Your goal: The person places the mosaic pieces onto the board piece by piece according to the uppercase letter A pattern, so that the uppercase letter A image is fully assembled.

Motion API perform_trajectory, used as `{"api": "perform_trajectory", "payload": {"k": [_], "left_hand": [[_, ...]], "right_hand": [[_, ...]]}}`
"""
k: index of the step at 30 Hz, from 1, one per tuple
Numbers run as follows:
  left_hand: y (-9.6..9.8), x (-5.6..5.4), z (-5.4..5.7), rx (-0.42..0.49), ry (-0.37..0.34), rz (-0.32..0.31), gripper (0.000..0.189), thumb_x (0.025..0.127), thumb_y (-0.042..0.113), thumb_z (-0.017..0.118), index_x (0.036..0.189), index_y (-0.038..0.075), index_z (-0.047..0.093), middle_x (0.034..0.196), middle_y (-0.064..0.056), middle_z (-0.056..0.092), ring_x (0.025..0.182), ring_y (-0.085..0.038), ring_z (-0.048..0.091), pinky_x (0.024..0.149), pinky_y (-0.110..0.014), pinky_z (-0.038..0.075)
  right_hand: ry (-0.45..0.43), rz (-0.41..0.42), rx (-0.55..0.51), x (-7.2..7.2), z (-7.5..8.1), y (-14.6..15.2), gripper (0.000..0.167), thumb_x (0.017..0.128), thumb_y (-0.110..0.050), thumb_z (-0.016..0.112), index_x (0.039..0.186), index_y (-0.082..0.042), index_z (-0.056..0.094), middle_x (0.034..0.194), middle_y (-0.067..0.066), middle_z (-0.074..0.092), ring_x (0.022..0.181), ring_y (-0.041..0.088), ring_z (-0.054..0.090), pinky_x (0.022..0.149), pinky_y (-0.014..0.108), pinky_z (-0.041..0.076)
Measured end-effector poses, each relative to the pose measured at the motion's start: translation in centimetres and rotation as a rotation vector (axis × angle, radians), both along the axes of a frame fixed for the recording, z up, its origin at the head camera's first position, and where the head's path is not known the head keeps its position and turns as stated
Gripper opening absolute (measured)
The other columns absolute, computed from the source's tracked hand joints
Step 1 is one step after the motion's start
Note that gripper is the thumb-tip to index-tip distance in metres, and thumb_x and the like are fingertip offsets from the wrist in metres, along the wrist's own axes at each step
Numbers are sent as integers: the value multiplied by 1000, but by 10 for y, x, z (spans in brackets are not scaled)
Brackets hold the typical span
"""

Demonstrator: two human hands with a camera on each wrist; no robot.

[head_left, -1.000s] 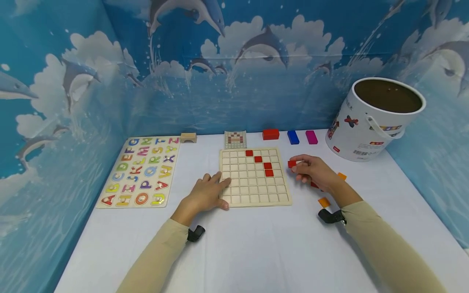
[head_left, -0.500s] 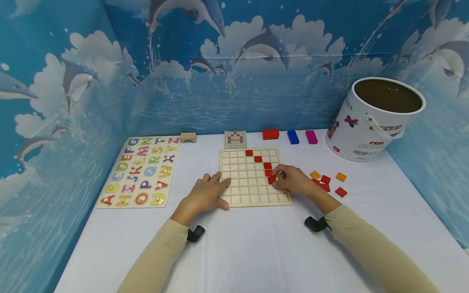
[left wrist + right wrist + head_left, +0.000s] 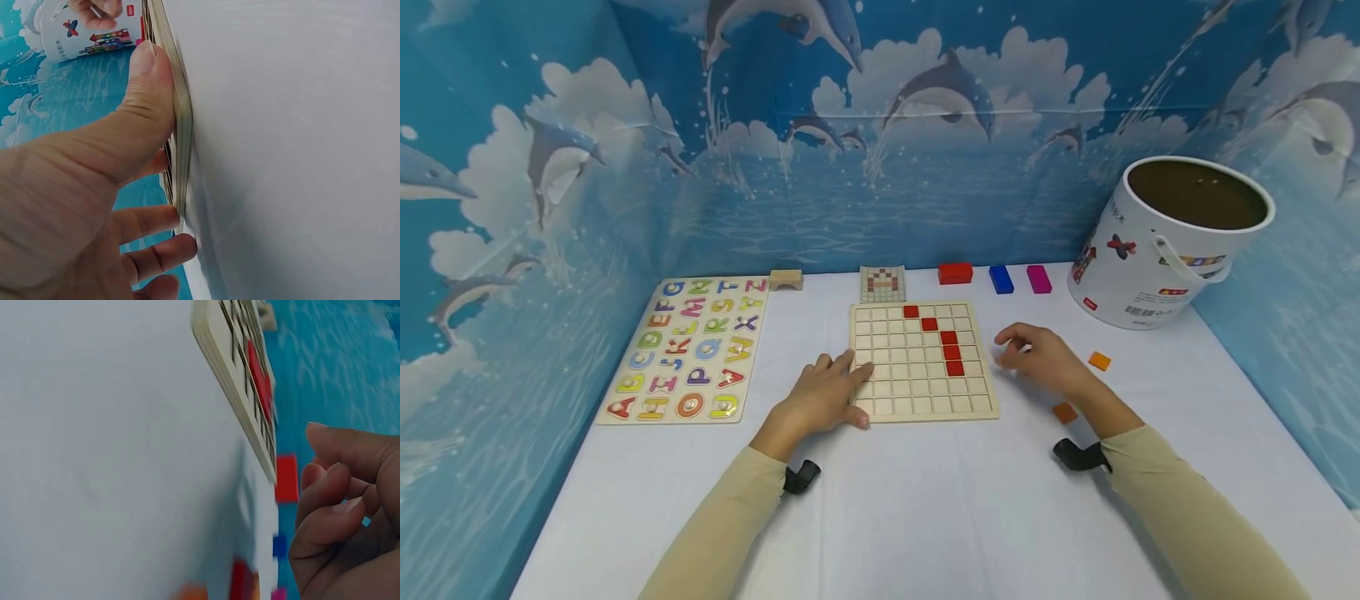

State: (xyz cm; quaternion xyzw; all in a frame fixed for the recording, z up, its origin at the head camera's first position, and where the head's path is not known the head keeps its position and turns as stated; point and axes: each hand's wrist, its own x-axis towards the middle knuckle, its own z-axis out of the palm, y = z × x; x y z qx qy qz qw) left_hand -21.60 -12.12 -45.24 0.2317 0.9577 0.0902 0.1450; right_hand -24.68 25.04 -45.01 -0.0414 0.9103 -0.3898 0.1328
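A wooden grid board [image 3: 906, 407] lies flat on the white table, with several red square tiles [image 3: 953, 367] set in its cells in a stepped line down the right half. My left hand [image 3: 823, 392] rests at the board's left edge, fingers spread over the rim; its thumb [image 3: 142, 69] lies along the near edge in the left wrist view. Just right of the board hovers my right hand [image 3: 1037, 358], fingers loosely bent, with no tile between thumb and fingertips in the right wrist view. Beneath it are a loose red tile [image 3: 240, 581] and orange tiles [image 3: 1100, 360].
Behind the board lies a small pattern card [image 3: 883, 285]. An alphabet puzzle board [image 3: 711, 392] is at left, near a wooden arch block [image 3: 786, 280]. Red [image 3: 955, 273], blue [image 3: 1001, 279] and magenta blocks [image 3: 1039, 279] line the back. A white bucket [image 3: 1142, 275] stands at back right.
My right hand brought a red tile leftward and placed it below the others on the board. It then let go and moved back right over the loose tiles. My left hand stayed still.
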Motion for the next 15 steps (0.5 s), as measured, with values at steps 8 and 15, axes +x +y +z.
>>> {"api": "perform_trajectory", "payload": {"k": [8, 15], "left_hand": [[1, 2, 1, 6, -13, 5, 92, 81, 51, 77, 159, 21, 40, 166, -17, 27, 134, -36, 37, 103, -53, 37], [1, 3, 0, 20, 0, -1, 92, 79, 51, 77, 158, 20, 41, 165, -19, 28, 133, -38, 38, 101, -52, 38]], "right_hand": [[-69, -151, -5, 10, 4, 73, 58, 99, -36, 68, 147, -9, 48, 134, 21, 51, 110, 35, 53, 75, 31, 54], [-71, -152, 55, 17, -8, 93, 61, 97, -35, 70, 146, -4, 49, 126, 22, 53, 105, 33, 51, 73, 30, 51]]}}
